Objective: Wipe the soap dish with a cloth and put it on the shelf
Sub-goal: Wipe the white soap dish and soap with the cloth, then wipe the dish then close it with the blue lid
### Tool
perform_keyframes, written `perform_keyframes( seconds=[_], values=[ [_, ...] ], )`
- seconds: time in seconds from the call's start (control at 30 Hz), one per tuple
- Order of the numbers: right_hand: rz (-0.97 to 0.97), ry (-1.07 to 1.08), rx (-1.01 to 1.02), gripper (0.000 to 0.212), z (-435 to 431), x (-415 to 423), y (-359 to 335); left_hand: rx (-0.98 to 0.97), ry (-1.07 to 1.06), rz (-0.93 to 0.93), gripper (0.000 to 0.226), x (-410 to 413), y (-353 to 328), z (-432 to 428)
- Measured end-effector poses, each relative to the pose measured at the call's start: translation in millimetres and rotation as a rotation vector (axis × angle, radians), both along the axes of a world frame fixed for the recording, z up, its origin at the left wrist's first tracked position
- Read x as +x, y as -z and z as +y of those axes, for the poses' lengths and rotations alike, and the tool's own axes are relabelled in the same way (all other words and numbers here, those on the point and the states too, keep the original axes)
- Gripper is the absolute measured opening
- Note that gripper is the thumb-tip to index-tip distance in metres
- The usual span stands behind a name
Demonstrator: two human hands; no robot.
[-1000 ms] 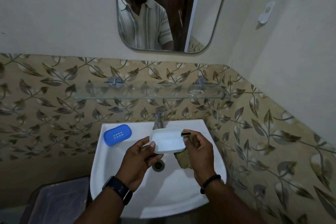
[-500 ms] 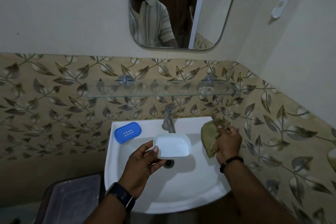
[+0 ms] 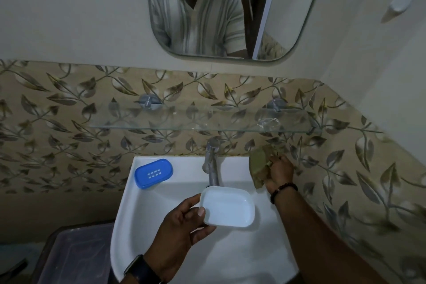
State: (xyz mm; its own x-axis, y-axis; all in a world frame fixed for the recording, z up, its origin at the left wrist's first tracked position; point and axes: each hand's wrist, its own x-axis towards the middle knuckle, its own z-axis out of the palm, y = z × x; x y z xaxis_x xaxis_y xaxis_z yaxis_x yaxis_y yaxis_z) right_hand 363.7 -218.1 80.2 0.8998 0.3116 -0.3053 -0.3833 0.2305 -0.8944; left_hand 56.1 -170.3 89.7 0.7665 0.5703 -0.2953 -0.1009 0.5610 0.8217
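White and oblong, the shallow plastic soap dish (image 3: 227,206) faces hollow-up with its long axis running left to right, pinched at its left end by the left hand (image 3: 182,229) over the white ceramic basin (image 3: 138,212), while the right hand (image 3: 280,174) clutches a crumpled olive cloth (image 3: 259,163) at the basin's far right corner, below the glass wall shelf (image 3: 184,123).

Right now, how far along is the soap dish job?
Wiping looks over: the right hand holds the cloth at the sink corner, away from the dish. In hand: the left hand holds the white dish over the basin. Left: setting it on the glass shelf.
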Motion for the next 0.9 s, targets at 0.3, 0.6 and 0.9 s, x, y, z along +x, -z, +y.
perform_keyframes(
  seconds=[0.3, 0.6, 0.9],
  values=[
    [-0.393, -0.235, -0.698, 0.044, 10, 66, 57, -0.028, -0.057, 0.048, 0.047, 34, 8, 16],
    [-1.403, -0.324, -1.077, 0.047, -4, 67, 85, -0.004, -0.09, 0.039, 0.041, 65, 13, 18],
    [-1.372, -0.651, -1.297, 0.11, -19, 55, 90, -0.008, -0.111, 0.028, 0.046, 69, 14, 16]
  ],
)
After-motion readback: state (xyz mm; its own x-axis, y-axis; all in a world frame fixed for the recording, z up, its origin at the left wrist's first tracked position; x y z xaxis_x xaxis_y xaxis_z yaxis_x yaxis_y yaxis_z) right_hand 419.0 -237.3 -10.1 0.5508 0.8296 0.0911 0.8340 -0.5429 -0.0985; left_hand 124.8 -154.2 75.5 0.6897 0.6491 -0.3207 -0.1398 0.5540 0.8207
